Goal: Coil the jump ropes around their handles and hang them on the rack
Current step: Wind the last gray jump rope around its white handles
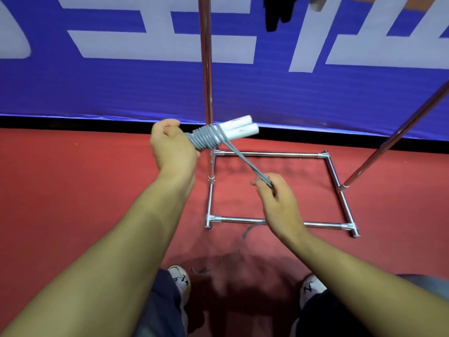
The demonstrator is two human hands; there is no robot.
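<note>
We hold the two white cylindrical plastic handles (239,129) side by side in our left hand (173,148), whose fingers are curled around their near ends. The handles point right and away from us, in front of the left upright of the chrome tubular metal rack (272,154). A grey cord of the jump rope (206,138) is wound in tight adjacent turns around the middle of the handles, just beside the left hand. From the coil, two strands of the cord run down and to the right, taut, to our right hand (277,203). The right hand pinches these strands between thumb and fingers, above the rack's rectangular base frame. A loose grey length trails below the right hand, over the near bar of the frame, blurred. The rack stands on the red floor (73,190), near a blue banner with white lettering (121,81). Two white shoes (181,280) show at the near edge.
</note>
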